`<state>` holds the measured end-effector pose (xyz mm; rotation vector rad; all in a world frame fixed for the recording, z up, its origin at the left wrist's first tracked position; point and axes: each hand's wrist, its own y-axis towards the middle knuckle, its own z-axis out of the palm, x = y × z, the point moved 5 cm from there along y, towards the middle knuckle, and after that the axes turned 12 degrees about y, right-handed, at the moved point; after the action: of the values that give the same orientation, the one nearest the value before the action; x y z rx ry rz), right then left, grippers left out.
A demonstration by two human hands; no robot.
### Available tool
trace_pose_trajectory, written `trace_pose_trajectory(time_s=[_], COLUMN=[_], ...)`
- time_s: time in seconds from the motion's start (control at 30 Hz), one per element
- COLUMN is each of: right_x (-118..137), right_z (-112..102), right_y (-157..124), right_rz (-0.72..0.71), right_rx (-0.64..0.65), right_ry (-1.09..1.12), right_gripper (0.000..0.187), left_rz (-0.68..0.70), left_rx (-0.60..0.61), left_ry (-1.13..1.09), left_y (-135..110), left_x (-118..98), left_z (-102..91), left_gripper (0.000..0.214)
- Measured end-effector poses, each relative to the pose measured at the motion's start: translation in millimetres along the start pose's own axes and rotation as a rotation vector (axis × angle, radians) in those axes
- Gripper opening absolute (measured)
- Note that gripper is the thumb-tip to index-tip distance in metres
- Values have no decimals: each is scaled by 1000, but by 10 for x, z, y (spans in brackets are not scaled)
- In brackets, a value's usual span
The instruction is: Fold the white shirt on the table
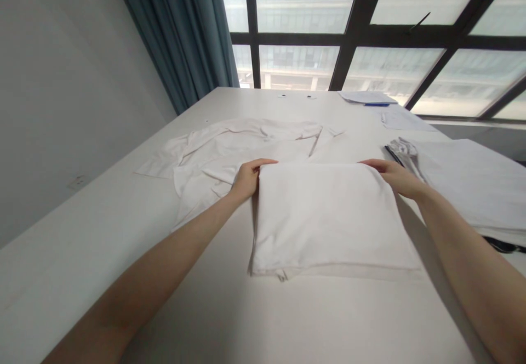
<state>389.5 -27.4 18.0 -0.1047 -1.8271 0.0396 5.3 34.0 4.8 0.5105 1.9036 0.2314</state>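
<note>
A folded white garment (329,216) hangs slightly raised at its far edge, its near hem low over the table in front of me. My left hand (249,178) grips its far left corner, thumb and fingers closed around the cloth. At the far right corner, my right hand (392,176) pinches the fabric in the same way. Just beyond and to the left lies a rumpled white shirt (230,147), spread out with its collar toward the right. My left hand is close to it. The folded cloth hides part of that shirt.
The white table (82,254) runs toward the windows. On the right sits a stack of white cloth or bags (472,180) with a bunched grey piece (405,153) beside it. Papers (365,97) and a blue pen (377,104) lie at the back right. A blue curtain (184,29) hangs at the left.
</note>
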Motion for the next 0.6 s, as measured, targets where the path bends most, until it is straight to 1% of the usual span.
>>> trace_pose_trajectory(time_s=[0.1,0.27,0.37,0.47,0.6], right_x=[1,17,58,86,63], right_z=[28,5,-3,5,30], right_y=[13,31,7,-33,-75], right_rz=[2,-29,-49,-56,2], right_rx=[-26,-142,-166,-159,-163], right_ry=[0,-22,1,56,144], right_gripper=[33,18,18,22,19], left_rz=[-17,-83,-89,-100,-122], left_rx=[1,-7,-14,-26,-25], left_ry=[-16,-32,-49,-74,-99], left_y=[5,12,15,14,11], left_x=[-1,-28,-37,-16,16], left_z=[1,-11,-18,-20,-17], left_gripper=[34,28,26,25,24])
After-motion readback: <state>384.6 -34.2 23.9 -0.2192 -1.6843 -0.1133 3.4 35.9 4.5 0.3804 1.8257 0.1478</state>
